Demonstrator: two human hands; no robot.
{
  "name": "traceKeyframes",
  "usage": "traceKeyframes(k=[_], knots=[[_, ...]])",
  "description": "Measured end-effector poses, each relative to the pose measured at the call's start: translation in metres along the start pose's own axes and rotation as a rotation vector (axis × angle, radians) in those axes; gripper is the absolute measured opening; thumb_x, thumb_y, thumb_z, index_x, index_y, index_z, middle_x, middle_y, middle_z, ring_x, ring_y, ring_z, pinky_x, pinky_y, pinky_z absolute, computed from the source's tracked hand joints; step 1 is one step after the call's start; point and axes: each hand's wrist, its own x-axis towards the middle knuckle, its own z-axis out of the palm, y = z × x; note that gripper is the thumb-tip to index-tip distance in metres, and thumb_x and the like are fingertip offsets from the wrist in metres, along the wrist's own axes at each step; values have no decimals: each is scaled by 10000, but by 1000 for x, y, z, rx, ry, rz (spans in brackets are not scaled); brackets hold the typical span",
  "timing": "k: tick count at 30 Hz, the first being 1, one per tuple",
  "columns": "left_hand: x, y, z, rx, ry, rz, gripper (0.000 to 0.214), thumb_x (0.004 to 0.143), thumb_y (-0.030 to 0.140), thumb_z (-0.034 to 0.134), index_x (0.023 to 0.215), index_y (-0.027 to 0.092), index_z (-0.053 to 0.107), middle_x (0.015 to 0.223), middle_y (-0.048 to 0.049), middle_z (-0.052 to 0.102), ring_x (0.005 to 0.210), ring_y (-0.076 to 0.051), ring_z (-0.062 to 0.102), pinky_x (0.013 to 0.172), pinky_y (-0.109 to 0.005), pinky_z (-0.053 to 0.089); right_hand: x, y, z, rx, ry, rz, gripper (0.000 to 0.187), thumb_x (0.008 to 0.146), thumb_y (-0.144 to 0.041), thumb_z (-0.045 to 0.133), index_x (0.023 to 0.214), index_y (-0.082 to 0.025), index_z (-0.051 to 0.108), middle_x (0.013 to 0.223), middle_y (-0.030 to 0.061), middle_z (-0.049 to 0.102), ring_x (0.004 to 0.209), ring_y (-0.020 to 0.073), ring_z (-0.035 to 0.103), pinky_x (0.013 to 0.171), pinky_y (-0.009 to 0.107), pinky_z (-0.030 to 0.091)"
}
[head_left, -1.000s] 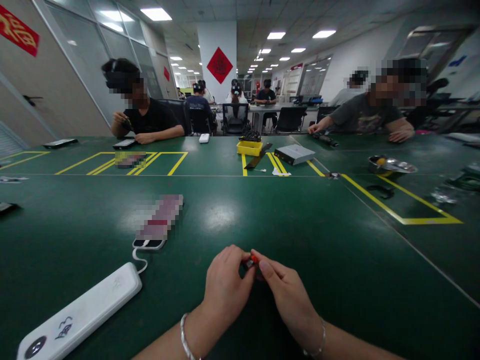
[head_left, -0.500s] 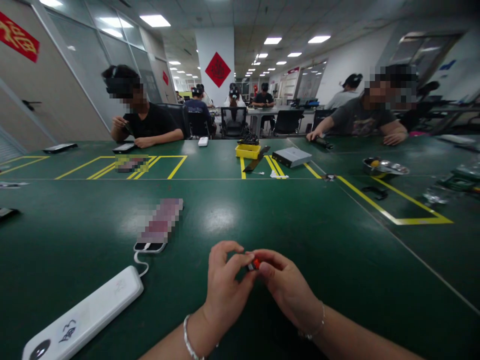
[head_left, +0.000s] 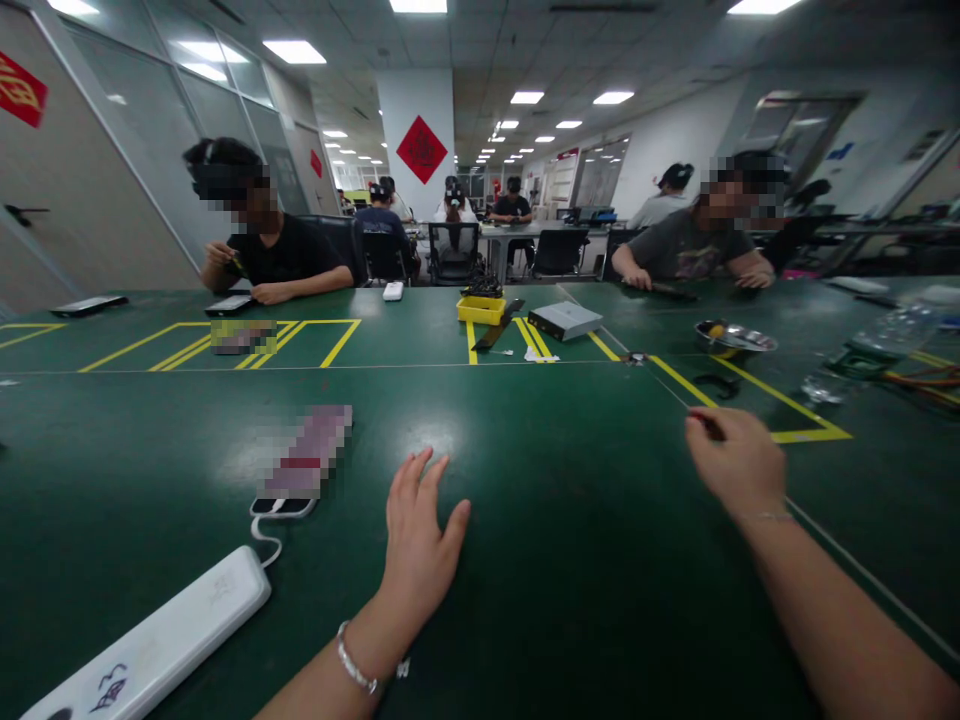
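Observation:
My left hand (head_left: 421,535) is over the near part of the green table (head_left: 570,520), fingers stretched and thumb apart, holding nothing. To its left lies a phone (head_left: 311,450) with its screen blurred out, joined by a short white cable (head_left: 264,540) to a long white device (head_left: 161,630) like a power bank. My right hand (head_left: 739,460) reaches out to the right, near the yellow tape corner. Its fingers are curled closed with the thumb against them. A dark reddish spot shows between them, too small and blurred to name.
Beyond my right hand lie a black curved piece (head_left: 718,385), a metal bowl (head_left: 735,340) and a clear plastic bottle (head_left: 885,340). A yellow tray (head_left: 481,310) and a grey box (head_left: 565,320) stand mid-table. Two people sit across.
My hands, together on a small red and dark piece before, are now apart. The left has moved left and opened; the right has swung far right, closed. The view has shifted slightly right.

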Motion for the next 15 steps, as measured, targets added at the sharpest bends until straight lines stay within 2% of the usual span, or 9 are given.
traceKeyframes(k=[1, 2, 4, 6, 8, 11, 13, 15], knots=[[1, -2, 2, 10, -10, -13, 419, 801, 262, 447, 1204, 187, 363, 1320, -99, 320, 1250, -244, 198, 997, -462, 233, 6, 32, -8, -170, 64, -23, 322, 720, -302, 410, 897, -116, 603, 949, 161, 554, 955, 256, 469, 794, 380, 338], [2, -4, 4, 12, -28, -21, 410, 801, 258, 443, 1200, 196, 370, 1321, -94, 323, 1253, -248, 193, 991, -473, 238, 9, 63, -16, -298, 88, 12, 322, 718, -284, 382, 874, -122, 612, 936, 172, 551, 957, 269, 467, 768, 389, 339], [2, -5, 6, 12, -58, -16, 401, 799, 255, 441, 1194, 214, 382, 1323, -83, 329, 1260, -256, 178, 980, -489, 248, 8, 124, -27, -446, 20, 216, 269, 677, -273, 398, 761, -178, 634, 852, 166, 552, 889, 293, 492, 660, 404, 342], [1, -5, 7, 14, -90, -15, 395, 798, 255, 439, 1188, 222, 394, 1327, -75, 328, 1267, -259, 158, 977, -496, 247, 3, 173, -31, -467, -51, 468, 176, 606, -291, 461, 608, -226, 625, 743, 143, 536, 800, 305, 509, 566, 401, 320], [0, -6, 8, 22, -118, -26, 392, 796, 256, 438, 1184, 221, 403, 1330, -72, 327, 1271, -261, 144, 977, -499, 245, -1, 205, -30, -395, -60, 614, 114, 545, -308, 510, 505, -246, 597, 700, 121, 520, 767, 305, 507, 540, 405, 302], [-1, -9, 10, 26, -149, -36, 397, 788, 256, 446, 1182, 221, 412, 1329, -72, 333, 1272, -263, 143, 974, -500, 248, -3, 219, -25, -289, -66, 797, 118, 489, -308, 573, 558, -236, 637, 847, 165, 533, 867, 341, 475, 568, 443, 299], [-1, -10, 11, 21, -162, -35, 402, 785, 259, 451, 1184, 225, 413, 1330, -69, 334, 1272, -262, 145, 974, -500, 247, -3, 206, -24, -280, -95, 909, 336, 476, -320, 608, 786, -208, 671, 1038, 234, 476, 978, 415, 403, 591, 485, 297], [-1, -11, 11, 17, -175, -34, 409, 786, 264, 449, 1191, 229, 408, 1334, -66, 330, 1274, -261, 143, 977, -501, 242, -2, 179, -22, -319, -67, 852, 572, 519, -374, 590, 1049, -159, 586, 1183, 270, 366, 1073, 475, 291, 645, 540, 287]])
